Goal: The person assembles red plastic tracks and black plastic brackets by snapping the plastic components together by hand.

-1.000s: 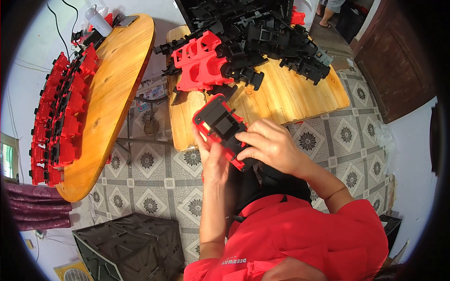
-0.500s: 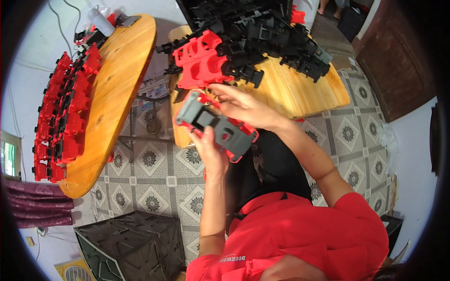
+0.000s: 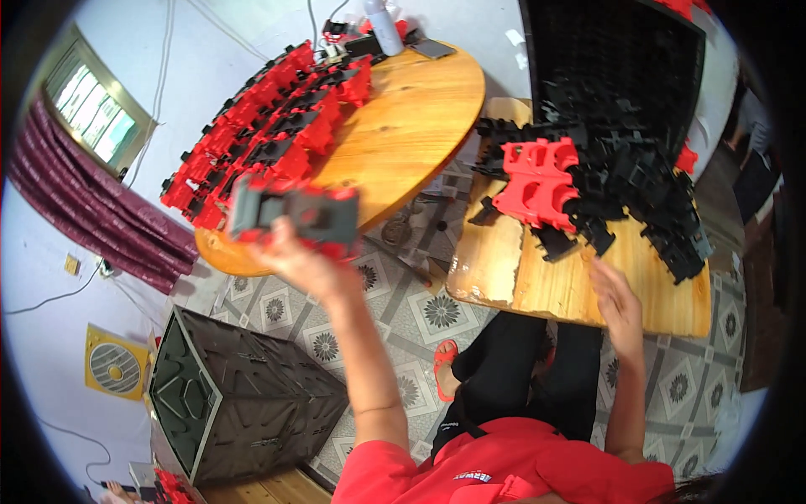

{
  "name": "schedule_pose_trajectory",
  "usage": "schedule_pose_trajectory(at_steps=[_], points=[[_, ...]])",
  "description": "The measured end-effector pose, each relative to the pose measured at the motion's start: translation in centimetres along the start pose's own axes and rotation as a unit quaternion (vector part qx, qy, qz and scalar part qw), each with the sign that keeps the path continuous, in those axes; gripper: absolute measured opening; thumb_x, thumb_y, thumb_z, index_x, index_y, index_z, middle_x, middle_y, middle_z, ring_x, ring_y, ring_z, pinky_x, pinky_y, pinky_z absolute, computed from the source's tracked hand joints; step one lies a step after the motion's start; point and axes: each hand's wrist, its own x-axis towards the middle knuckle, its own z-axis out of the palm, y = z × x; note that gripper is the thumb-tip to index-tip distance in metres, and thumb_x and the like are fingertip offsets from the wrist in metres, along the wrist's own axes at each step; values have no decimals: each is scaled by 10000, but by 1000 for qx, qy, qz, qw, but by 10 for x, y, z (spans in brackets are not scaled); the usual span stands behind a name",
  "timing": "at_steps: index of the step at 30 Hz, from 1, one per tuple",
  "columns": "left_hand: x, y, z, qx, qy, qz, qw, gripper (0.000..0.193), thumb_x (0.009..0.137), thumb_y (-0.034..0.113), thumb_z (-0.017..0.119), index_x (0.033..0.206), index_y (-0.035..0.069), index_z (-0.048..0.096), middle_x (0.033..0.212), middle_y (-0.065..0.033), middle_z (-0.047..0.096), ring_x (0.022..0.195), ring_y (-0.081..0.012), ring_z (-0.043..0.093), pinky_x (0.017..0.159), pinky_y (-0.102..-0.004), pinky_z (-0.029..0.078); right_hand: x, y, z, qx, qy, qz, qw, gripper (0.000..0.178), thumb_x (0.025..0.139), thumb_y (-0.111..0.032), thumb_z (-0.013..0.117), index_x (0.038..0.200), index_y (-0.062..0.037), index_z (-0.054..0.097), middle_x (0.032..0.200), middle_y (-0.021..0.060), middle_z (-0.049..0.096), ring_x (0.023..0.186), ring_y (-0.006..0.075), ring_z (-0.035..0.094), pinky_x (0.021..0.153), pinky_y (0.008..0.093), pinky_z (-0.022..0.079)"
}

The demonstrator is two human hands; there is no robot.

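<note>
In my left hand (image 3: 292,259) is a plastic assembly (image 3: 326,220), a grey plate with a red frame around it. My fingers clasp its near side, and it hangs over the front edge of the round wooden table (image 3: 420,109), a little blurred by motion. Rows of red and black plastic parts (image 3: 281,139) stand along that table's left side. My right hand (image 3: 620,302) holds nothing, its fingers stretched out above the front edge of the smaller wooden table (image 3: 554,286). Beyond it lie red plastic frames (image 3: 537,186) and a heap of black plastic parts (image 3: 630,168).
A large black bin (image 3: 617,67) stands behind the heap. A bottle (image 3: 384,32) and a phone (image 3: 432,48) sit at the round table's back. To my left on the floor is a dark crate (image 3: 260,412), near a yellow-framed fan (image 3: 116,363).
My view has turned left. My left hand has carried the grey and red assembly left, from the smaller table toward the round one. My right hand has come away from the assembly.
</note>
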Motion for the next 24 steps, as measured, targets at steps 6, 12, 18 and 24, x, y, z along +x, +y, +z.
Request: schedule_pose_trajectory(at_steps=[6,12,18,24], points=[[164,-4,-115,5,74,-123,990,321,927,226,498,1180,33,539,1057,-137,652,974,-289,658,800,-490,573,-43,29,-30,6,11,168,986,363,926,-108,595,1264,19,564,1244,86,571,1085,154,561,960,282,430],[270,-48,-170,-13,1,-216,976,317,963,300,471,1167,88,587,1075,-85,672,977,-271,652,873,-490,534,-31,28,-8,0,6,135,991,342,912,-73,605,1237,31,576,1216,93,585,1063,156,569,948,289,449],[208,-72,-138,40,-6,-192,981,380,882,410,586,1163,154,597,1008,-6,677,804,-187,635,623,-360,515,-49,23,-5,-74,42,84,993,292,863,-24,624,1147,42,622,1146,111,633,1004,170,615,900,289,475],[187,-36,-130,306,266,61,912,405,872,338,665,1012,38,431,937,-102,576,699,-251,574,516,-379,502,-13,20,-7,-126,120,21,984,349,906,-127,635,1220,16,583,1095,100,625,996,177,616,863,297,486]])
